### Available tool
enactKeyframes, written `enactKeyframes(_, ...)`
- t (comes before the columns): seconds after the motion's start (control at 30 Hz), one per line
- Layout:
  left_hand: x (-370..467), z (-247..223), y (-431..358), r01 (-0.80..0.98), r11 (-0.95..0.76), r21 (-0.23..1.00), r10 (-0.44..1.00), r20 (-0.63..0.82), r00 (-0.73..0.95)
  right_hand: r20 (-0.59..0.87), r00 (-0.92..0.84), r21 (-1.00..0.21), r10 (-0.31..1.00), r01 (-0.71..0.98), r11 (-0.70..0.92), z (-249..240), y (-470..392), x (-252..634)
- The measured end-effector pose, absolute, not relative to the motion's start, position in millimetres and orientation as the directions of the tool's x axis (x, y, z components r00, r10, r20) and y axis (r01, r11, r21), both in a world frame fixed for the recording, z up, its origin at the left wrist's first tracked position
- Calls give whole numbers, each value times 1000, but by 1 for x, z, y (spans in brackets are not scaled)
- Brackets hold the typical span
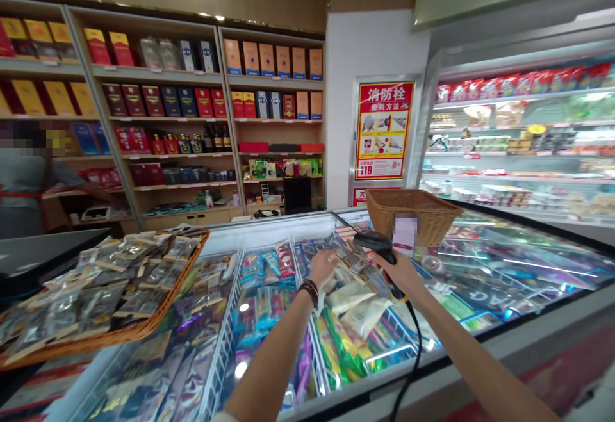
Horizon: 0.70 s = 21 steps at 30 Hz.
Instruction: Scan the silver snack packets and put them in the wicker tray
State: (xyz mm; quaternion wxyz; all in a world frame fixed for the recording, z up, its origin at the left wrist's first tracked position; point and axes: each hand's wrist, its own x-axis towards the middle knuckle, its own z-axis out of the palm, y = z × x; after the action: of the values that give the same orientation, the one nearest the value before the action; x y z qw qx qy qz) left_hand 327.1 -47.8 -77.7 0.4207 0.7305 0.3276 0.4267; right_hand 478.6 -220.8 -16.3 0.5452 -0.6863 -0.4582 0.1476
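Note:
My right hand [396, 271] is wrapped round a black handheld scanner [375, 243], whose cable hangs down over the freezer's front edge. To its left, my left hand [325, 267], with a dark beaded bracelet on the wrist, reaches into the open freezer [382, 378] among small packaged items [353, 263]. Its fingers are small in view and partly hidden, so whether they grip a pack cannot be made out. Just below the hands lie pale packs [350, 295] and green and yellow packs [343, 345].
An orange-rimmed wicker tray [163, 316] of small packs stands at the left. A brown wicker basket [408, 214] sits on the freezer's far side. Shelves of boxes [187, 100] line the back wall. A person [24, 185] stands at far left.

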Motion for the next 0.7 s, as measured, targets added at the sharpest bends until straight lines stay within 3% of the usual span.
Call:
enactKeyframes(0.23, 230, -68, -18, 358, -461, 812, 878, 360, 316, 272, 432, -927, 860, 356, 114, -25, -177, 431)
enactKeyframes(0.37, 159, -53, -7, 506, -440, 742, 892, 428, 147, 257, 309, -947, 916, 269, 175, -24, -142, 384)
enactKeyframes(0.57, 58, -42, -12, 759, -227, 610, 897, 435, -81, 305, 202, -949, 930, 141, 281, -19, -103, 298)
enactKeyframes(0.7, 26, -57, -24, 761, -147, 632, 908, 391, -149, 339, 129, -939, 932, 103, 328, -22, -93, 250)
